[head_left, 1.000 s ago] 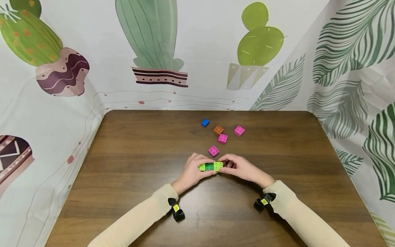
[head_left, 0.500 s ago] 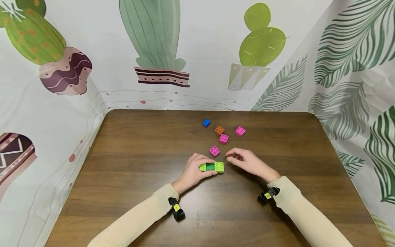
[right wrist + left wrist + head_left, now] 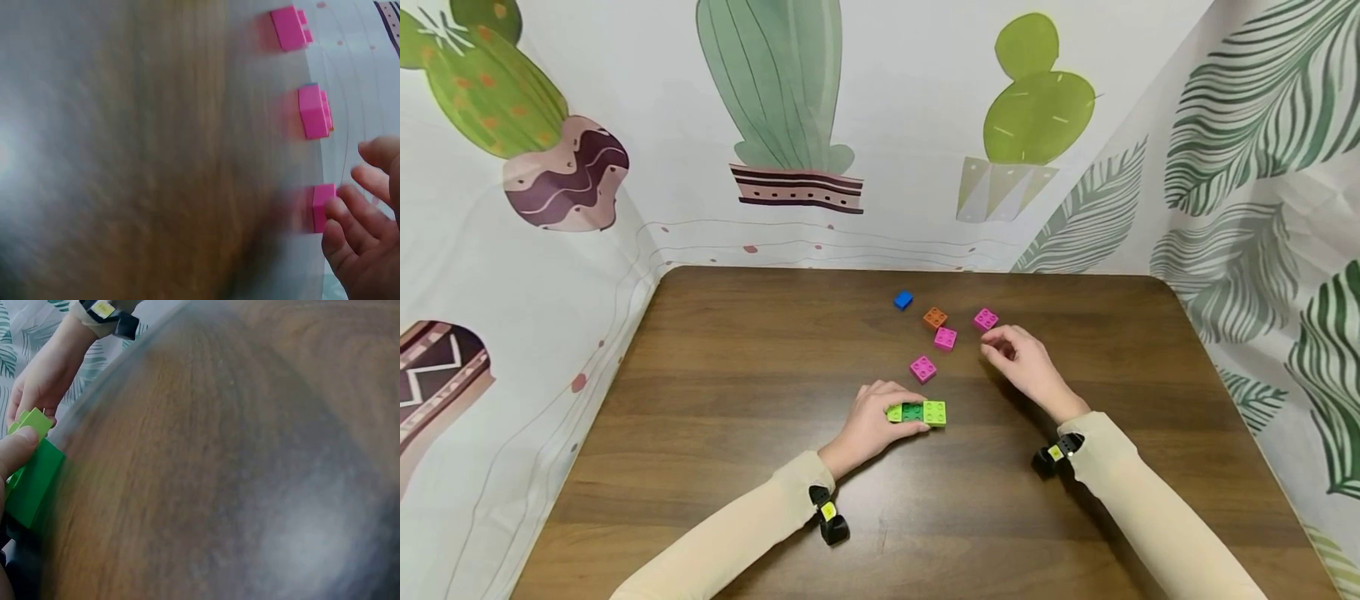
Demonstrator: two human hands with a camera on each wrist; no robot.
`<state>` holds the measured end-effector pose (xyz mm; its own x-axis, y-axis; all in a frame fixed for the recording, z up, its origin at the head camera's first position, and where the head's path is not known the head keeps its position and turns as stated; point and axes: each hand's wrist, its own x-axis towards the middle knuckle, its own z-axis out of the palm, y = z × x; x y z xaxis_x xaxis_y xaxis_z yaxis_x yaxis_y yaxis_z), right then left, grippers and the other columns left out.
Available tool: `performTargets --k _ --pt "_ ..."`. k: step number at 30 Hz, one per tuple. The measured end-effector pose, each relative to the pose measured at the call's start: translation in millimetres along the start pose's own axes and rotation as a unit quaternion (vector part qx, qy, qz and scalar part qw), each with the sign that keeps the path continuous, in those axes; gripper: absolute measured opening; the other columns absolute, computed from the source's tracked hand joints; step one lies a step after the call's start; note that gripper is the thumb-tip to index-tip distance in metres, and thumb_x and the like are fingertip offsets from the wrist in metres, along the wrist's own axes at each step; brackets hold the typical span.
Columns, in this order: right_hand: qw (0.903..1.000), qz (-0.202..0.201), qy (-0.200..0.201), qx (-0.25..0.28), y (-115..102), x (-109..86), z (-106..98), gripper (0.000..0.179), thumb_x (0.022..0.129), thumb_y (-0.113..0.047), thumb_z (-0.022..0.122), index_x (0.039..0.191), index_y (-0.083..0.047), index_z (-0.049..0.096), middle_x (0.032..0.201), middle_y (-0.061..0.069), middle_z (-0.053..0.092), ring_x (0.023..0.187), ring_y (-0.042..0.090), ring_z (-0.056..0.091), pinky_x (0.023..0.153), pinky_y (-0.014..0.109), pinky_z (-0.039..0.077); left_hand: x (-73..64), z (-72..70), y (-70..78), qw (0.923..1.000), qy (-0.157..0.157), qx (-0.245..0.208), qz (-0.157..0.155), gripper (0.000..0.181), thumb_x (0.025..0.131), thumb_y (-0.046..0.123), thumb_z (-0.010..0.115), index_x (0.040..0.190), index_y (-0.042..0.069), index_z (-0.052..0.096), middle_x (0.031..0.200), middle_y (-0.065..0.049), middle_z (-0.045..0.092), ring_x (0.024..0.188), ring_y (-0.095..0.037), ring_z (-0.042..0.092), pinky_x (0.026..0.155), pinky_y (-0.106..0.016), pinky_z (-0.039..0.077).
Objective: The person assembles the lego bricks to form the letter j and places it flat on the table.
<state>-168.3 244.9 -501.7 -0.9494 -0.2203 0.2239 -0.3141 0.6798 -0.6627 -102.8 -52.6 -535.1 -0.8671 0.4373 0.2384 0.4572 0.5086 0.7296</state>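
My left hand [image 3: 872, 418] grips a row of joined toy building bricks between thumb and fingers, close over the table. A lime-green brick [image 3: 935, 413] forms its right end, beside a darker green brick [image 3: 912, 412]; another lime piece is partly hidden by the hand. In the left wrist view the thumb presses over the studs, and the dark green side [image 3: 40, 481] shows below. My right hand [image 3: 1024, 365] holds nothing, its fingers loosely bent, just in front of the rightmost pink brick [image 3: 986, 318]. The right wrist view has its fingertips overlapping that brick [image 3: 320, 209].
Two more pink bricks lie on the wooden table [image 3: 737, 358]: a near one [image 3: 922, 369] and a middle one [image 3: 945, 338]. An orange brick [image 3: 935, 317] sits right by the middle pink one, and a blue brick [image 3: 903, 300] lies farther back. A printed cloth wall [image 3: 910, 108] stands behind the table.
My right hand has let go of the green row and moved away, back and right, to the rightmost pink brick. The left hand keeps its hold in nearly the same spot.
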Motion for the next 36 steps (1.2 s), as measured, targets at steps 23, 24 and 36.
performTargets --k 23,24,36 --pt "0.9953 0.095 -0.014 -0.014 21 32.2 -1 0.045 0.100 -0.019 0.070 0.133 0.007 0.056 0.117 0.025 0.062 0.090 0.032 0.059 0.079 0.040 0.047 -2.8 1.8 -1.9 0.9999 -0.007 0.001 -0.010 0.038 0.085 0.039 0.087 0.120 0.025 0.079 0.108 0.009 0.073 0.105 -0.010 0.058 0.095 -0.040 0.038" --pt "0.9951 0.097 -0.015 -0.014 21 33.3 -1 0.045 0.100 -0.019 0.070 0.134 0.008 0.056 0.118 0.026 0.062 0.090 0.033 0.059 0.080 0.041 0.047 -2.6 1.6 -1.8 0.9999 -0.005 0.002 -0.008 0.038 0.085 0.039 0.087 0.120 0.025 0.079 0.108 0.009 0.073 0.105 -0.010 0.058 0.095 -0.040 0.038" --pt "0.9928 0.107 -0.036 -0.040 24 41.8 1 0.046 0.100 -0.023 0.069 0.134 0.005 0.058 0.121 0.024 0.062 0.095 0.033 0.058 0.084 0.044 0.047 -2.7 0.4 -1.3 1.0000 -0.006 0.001 -0.005 0.038 0.086 0.039 0.087 0.120 0.026 0.078 0.109 0.010 0.072 0.105 -0.010 0.058 0.095 -0.041 0.038"
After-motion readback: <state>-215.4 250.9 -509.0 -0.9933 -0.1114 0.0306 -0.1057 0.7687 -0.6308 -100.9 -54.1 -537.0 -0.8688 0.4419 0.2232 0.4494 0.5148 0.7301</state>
